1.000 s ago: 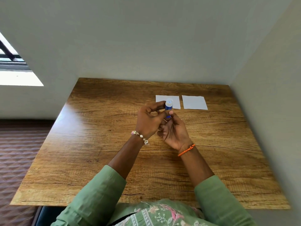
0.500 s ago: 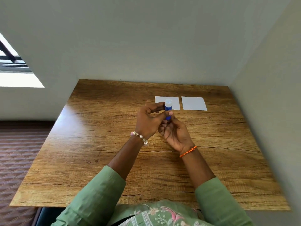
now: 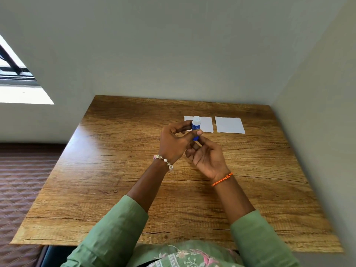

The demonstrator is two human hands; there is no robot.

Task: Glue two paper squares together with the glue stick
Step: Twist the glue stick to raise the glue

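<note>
A blue glue stick (image 3: pixel 196 128) with a white cap stands upright between my two hands above the table. My left hand (image 3: pixel 174 143) pinches its upper body with thumb and fingers. My right hand (image 3: pixel 207 157) holds its lower end from below, palm up. Two white paper squares lie flat on the far right part of the table: the left square (image 3: pixel 206 124) is partly hidden behind the glue stick and my left fingers, the right square (image 3: pixel 229 125) lies fully in view beside it, a narrow gap between them.
The wooden table (image 3: pixel 115 180) fills a corner, with walls at its back and right. A patterned floor (image 3: pixel 21 170) lies to the left. Green sleeves (image 3: pixel 115 234) cover my forearms near the front edge.
Both hands stay on the glue stick with only slight finger shifts; the papers have not moved.
</note>
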